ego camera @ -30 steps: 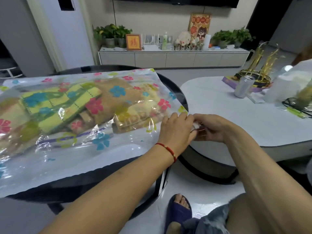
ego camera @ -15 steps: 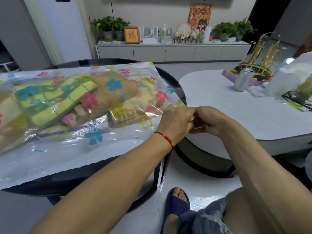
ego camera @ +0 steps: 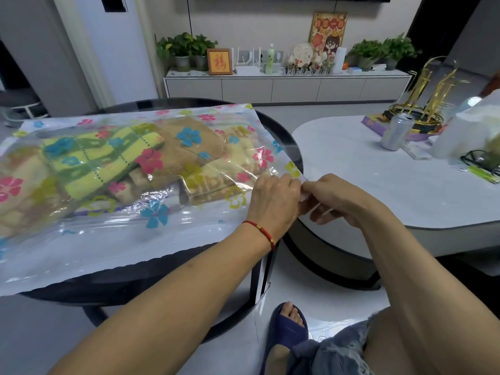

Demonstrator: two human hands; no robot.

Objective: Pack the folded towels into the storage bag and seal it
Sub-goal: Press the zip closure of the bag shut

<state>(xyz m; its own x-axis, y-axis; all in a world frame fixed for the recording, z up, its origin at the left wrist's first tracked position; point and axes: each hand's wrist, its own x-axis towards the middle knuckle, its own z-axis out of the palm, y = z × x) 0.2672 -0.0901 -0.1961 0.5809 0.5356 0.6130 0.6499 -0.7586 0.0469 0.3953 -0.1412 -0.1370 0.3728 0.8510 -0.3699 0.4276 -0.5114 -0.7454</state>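
**Hands part slightly at the bag's mouth**

At 5 o'clock, the left hand (ego camera: 273, 201) and right hand (ego camera: 335, 200), pressed knuckle to knuckle half a second ago, now sit a little apart, each pinching the bag (ego camera: 140, 234) edge at its right end. A white strip shows between them, possibly the seal. The towels (ego camera: 102, 158) lie inside, toward 10 o'clock on the dark surface (ego camera: 281, 136). Sealing looks begun, not finished.

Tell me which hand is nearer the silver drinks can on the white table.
Right. The right hand lies below-left of the silver drinks can, pinching the bag's edge; the left hand is farther left.
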